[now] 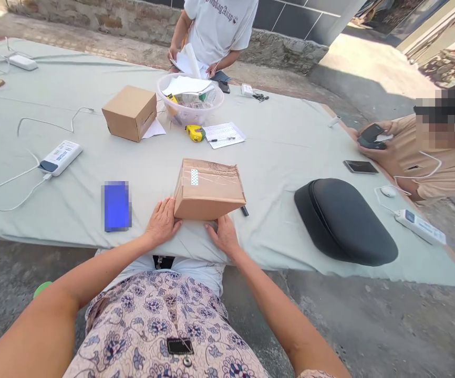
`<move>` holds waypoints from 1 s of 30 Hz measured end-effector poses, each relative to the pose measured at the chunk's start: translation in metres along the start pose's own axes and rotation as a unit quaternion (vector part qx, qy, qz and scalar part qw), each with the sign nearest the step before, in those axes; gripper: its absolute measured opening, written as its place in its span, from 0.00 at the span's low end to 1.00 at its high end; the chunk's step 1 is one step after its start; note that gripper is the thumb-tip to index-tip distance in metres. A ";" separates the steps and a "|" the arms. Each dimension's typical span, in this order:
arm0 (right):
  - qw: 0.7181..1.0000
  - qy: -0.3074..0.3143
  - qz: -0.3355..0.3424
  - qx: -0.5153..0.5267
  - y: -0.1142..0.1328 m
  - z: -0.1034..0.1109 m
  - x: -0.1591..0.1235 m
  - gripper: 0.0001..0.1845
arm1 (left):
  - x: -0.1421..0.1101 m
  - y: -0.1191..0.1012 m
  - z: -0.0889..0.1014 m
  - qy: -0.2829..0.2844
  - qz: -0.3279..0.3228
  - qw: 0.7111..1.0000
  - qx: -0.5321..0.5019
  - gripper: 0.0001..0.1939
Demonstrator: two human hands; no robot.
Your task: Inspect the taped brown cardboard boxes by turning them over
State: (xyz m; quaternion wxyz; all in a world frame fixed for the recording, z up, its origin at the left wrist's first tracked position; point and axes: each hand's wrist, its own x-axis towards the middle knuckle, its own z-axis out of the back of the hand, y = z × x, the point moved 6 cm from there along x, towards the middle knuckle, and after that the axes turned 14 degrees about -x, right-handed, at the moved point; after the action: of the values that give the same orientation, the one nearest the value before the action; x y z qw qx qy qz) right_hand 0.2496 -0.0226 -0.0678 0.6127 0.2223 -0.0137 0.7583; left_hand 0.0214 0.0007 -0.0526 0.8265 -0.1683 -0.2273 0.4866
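Note:
A taped brown cardboard box [208, 188] lies on the pale green cloth [275, 157] near its front edge. My left hand [162, 221] rests flat on the cloth, fingers stretched out and touching the box's near left corner. My right hand [223, 234] lies flat just in front of the box's near side, fingertips against it. Neither hand holds anything. A black pen [244, 211] pokes out beside the box's right corner.
A second cardboard box [130, 112], a clear plastic bowl of papers [189, 100], a yellow tape measure [195, 133] and a printed sheet [223, 134] lie farther back. A black case [343, 220] sits right. Power banks [60, 157] with cables lie left. Two other people stand at the far and right sides.

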 end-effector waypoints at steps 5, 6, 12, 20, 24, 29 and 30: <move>1.000 -0.001 0.004 0.003 -0.002 0.000 0.003 0.15 | 0.002 -0.001 0.000 0.001 0.009 1.000 -0.013 0.37; 1.000 -0.001 0.006 0.003 -0.002 0.000 0.004 0.16 | 0.002 -0.001 0.000 -0.001 0.011 1.000 -0.015 0.37; 1.000 -0.006 0.007 0.014 -0.001 0.001 0.005 0.16 | 0.002 -0.001 0.001 -0.013 0.012 0.999 -0.030 0.37; 1.000 -0.014 0.009 0.024 -0.001 0.001 0.008 0.15 | -0.001 -0.004 0.006 0.011 0.037 0.999 -0.024 0.38; 0.999 -0.019 0.008 0.027 0.000 0.000 0.008 0.14 | -0.008 -0.005 0.009 0.008 0.042 0.999 -0.019 0.38; 0.999 -0.025 0.009 0.030 0.000 0.000 0.008 0.11 | -0.017 -0.005 0.008 0.001 0.046 0.999 -0.010 0.40; 0.999 -0.026 0.009 0.031 0.001 0.000 0.008 0.11 | -0.019 -0.004 0.008 0.000 0.047 0.999 -0.008 0.40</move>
State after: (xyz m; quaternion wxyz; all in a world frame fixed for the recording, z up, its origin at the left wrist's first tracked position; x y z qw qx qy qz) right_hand 0.2478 -0.0151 -0.0648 0.5980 0.2603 -0.0080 0.7580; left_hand 0.0122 -0.0172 -0.0476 0.8012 -0.1854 -0.2235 0.5232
